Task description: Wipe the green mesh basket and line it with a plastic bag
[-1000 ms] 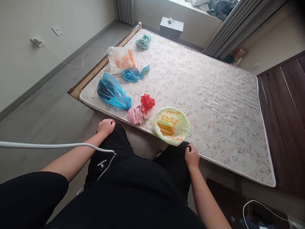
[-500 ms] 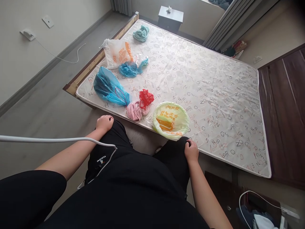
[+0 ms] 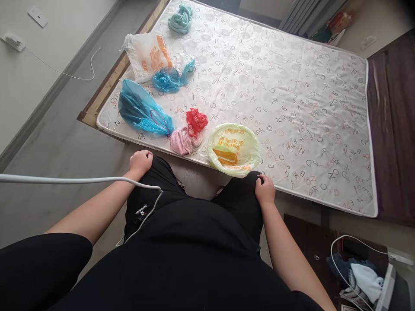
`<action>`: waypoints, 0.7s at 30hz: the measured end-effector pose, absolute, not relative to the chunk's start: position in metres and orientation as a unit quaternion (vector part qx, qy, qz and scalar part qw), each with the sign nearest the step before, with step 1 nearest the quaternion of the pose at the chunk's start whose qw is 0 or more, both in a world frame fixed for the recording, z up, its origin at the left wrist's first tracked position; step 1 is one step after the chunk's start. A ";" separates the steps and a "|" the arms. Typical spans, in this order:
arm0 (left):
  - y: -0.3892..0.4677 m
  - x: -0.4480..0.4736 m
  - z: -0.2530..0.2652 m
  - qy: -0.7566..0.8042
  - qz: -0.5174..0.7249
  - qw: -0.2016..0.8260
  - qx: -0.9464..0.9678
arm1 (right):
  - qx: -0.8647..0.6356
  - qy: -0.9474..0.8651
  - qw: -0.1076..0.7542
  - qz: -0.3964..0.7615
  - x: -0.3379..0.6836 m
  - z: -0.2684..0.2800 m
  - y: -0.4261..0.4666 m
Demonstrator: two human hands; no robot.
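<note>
My left hand (image 3: 141, 162) is curled into a loose fist on my left knee, and nothing shows in it. Resting on my right knee, my right hand (image 3: 266, 189) has its fingers folded in, also without anything visible in it. Just ahead of that knee is a round bin (image 3: 234, 150) lined with a pale yellow-green bag. A pink cloth (image 3: 182, 141) and a crumpled red plastic bag (image 3: 196, 122) touch each other to the bin's left. Farther left lies a filled blue plastic bag (image 3: 142, 108), the thing nearest my left hand on the mattress (image 3: 292, 99).
Behind these lie a second blue bag (image 3: 167, 79), a white bag with orange print (image 3: 146, 56) and a bunched teal cloth (image 3: 180, 19). A white cable (image 3: 81, 178) crosses above my left forearm. Clothes (image 3: 366, 278) sit low at the right, beside the bed.
The view has tilted down and shifted, so the bed and its things appear higher, and more clothes show at lower right. Both hands stay on the knees.
</note>
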State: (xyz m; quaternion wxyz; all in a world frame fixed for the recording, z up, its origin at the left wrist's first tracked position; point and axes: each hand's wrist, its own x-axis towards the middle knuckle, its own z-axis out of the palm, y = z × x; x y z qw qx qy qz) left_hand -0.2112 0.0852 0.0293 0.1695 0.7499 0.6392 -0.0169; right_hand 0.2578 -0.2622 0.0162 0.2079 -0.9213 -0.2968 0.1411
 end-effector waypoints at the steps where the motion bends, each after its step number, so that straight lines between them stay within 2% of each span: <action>1: 0.085 -0.211 0.030 0.639 -0.016 0.170 0.750 | -0.921 -0.296 0.208 0.142 0.258 0.016 -0.262; 21: 0.098 -0.218 0.021 0.632 -0.037 0.159 0.758 | -0.918 -0.307 0.226 0.111 0.258 0.011 -0.262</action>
